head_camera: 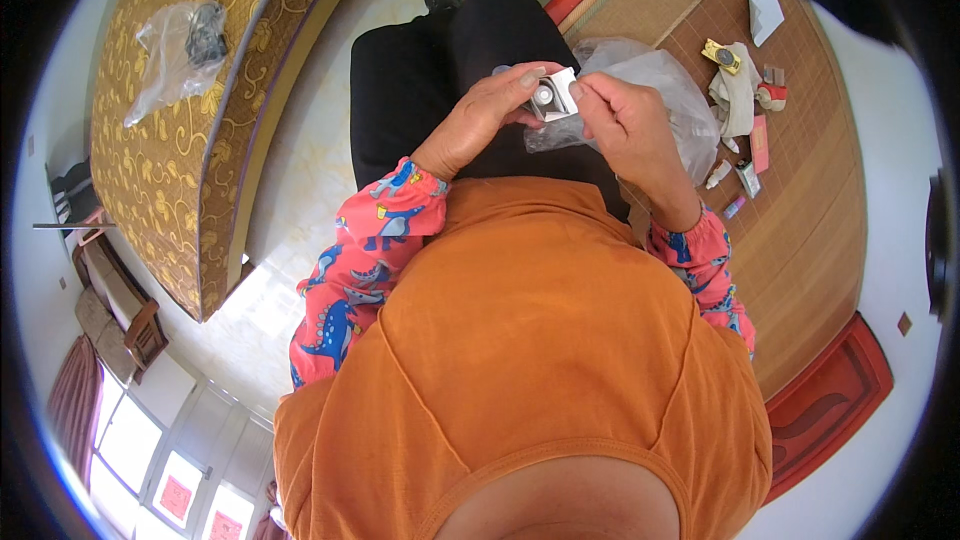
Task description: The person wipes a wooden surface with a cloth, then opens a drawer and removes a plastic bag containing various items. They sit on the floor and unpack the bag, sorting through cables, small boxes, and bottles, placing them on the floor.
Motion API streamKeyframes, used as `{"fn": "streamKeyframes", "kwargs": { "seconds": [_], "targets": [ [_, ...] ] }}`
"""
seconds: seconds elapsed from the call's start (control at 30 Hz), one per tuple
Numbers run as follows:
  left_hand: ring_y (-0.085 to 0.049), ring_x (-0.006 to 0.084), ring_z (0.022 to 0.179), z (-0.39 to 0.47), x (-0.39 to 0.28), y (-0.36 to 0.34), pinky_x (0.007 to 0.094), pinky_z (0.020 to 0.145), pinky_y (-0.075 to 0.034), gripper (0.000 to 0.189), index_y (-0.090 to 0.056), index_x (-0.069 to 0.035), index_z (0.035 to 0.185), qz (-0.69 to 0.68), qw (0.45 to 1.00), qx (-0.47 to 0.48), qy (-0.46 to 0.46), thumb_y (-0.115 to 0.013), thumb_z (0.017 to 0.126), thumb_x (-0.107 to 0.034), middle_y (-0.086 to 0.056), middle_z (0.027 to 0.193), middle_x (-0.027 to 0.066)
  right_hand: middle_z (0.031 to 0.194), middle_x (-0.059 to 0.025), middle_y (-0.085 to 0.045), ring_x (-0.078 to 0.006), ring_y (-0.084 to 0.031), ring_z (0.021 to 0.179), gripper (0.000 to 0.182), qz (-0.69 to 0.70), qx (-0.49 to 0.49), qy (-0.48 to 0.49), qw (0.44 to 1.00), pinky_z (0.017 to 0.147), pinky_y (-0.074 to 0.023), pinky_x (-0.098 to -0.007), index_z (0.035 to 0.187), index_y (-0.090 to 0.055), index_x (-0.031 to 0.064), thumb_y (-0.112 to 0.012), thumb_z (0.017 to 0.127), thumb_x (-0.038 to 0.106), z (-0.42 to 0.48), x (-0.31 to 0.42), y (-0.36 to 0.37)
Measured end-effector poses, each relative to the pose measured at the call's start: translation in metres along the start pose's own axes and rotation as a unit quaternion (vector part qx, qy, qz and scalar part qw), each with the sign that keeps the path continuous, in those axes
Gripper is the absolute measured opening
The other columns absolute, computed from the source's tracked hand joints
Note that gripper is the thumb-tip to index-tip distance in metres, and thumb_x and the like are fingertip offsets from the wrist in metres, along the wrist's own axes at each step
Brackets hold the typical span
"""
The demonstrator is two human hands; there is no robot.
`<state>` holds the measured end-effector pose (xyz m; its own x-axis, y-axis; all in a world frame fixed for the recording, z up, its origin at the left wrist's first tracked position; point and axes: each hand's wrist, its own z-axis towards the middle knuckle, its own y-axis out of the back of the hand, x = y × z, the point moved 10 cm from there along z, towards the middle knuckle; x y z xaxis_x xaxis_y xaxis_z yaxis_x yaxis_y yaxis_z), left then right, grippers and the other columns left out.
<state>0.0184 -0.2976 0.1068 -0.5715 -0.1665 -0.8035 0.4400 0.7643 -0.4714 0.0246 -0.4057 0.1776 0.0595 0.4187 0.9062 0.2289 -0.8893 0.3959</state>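
Above my lap, my left hand (491, 109) grips a small white carton (559, 106) from its left side. The carton's end is open, and a white round-capped bottle (543, 95) shows inside it. My right hand (626, 116) pinches the carton's right edge or flap between thumb and fingers. Behind and below the right hand, a clear plastic bag (679, 90) spreads over my thigh and onto the mat. What printing the carton bears is hidden by my left hand.
On the woven mat (810, 255) to the right lie a pink box (759, 144), a small white bottle (718, 174), a white cloth (733, 94), a yellow object with a round dial (721, 55) and a folded white paper (765, 16). A patterned mattress (172, 187) stands left, with another plastic bag (176, 52) on it.
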Motion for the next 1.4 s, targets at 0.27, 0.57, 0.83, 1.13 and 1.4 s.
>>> {"fn": "streamKeyframes", "kwargs": {
  "seconds": [0.27,0.57,0.83,1.13,1.4],
  "targets": [
    [-0.05,0.0161,0.111,-0.001,-0.005,-0.004,0.0313,0.095,-0.04,0.054,-0.046,-0.001,0.131,0.025,0.999,0.015,-0.021,-0.037,0.097,-0.043,-0.052,0.124,0.0086,0.066,-0.0207,-0.053,-0.032,-0.05,0.054,0.018,0.001,0.017,0.013,1.0,0.05,-0.0393,-0.0347,0.083,-0.056,-0.0023,-0.054,0.089,0.015,-0.001,0.001,-0.001],
    [-0.051,0.0151,0.107,0.0,-0.005,-0.004,0.0301,0.094,-0.04,0.055,-0.049,-0.003,0.13,0.064,0.998,0.006,-0.013,-0.032,0.099,-0.045,-0.055,0.119,0.0073,0.06,-0.0084,-0.054,-0.0131,-0.048,0.053,0.018,0.032,0.03,-0.008,0.999,0.05,-0.0384,-0.0277,0.088,-0.06,-0.0012,-0.059,0.088,0.016,-0.004,-0.01,-0.003],
    [-0.054,0.0127,0.101,0.003,0.004,0.003,0.0272,0.087,-0.045,0.041,-0.052,-0.003,0.126,0.045,0.999,-0.021,0.019,-0.049,0.096,-0.03,-0.059,0.114,0.0054,0.059,-0.0037,-0.054,-0.0084,-0.05,0.054,0.02,0.068,0.042,-0.057,0.995,0.05,-0.0388,-0.0242,0.091,-0.061,-0.0003,-0.056,0.091,0.019,-0.004,-0.027,-0.005],
    [-0.056,0.0112,0.098,0.002,0.005,0.006,0.0256,0.083,-0.046,0.042,-0.054,-0.002,0.124,0.057,0.998,-0.034,0.021,-0.055,0.093,-0.03,-0.06,0.111,0.0043,0.074,0.0007,-0.059,-0.0062,-0.052,0.06,0.02,0.202,0.042,-0.104,0.973,0.054,-0.0407,-0.0198,0.096,-0.062,-0.0002,-0.059,0.09,0.019,-0.005,-0.042,-0.011],
    [-0.055,0.0088,0.092,0.005,0.006,0.002,0.0231,0.081,-0.045,0.041,-0.056,-0.005,0.124,0.099,0.995,-0.022,0.002,-0.059,0.091,-0.029,-0.062,0.107,0.0016,0.08,-0.0016,-0.063,-0.0059,-0.057,0.072,0.018,0.179,0.061,-0.084,0.978,0.063,-0.0466,-0.0214,0.096,-0.06,-0.0006,-0.067,0.083,0.01,-0.006,-0.041,-0.013]
  ]
}}
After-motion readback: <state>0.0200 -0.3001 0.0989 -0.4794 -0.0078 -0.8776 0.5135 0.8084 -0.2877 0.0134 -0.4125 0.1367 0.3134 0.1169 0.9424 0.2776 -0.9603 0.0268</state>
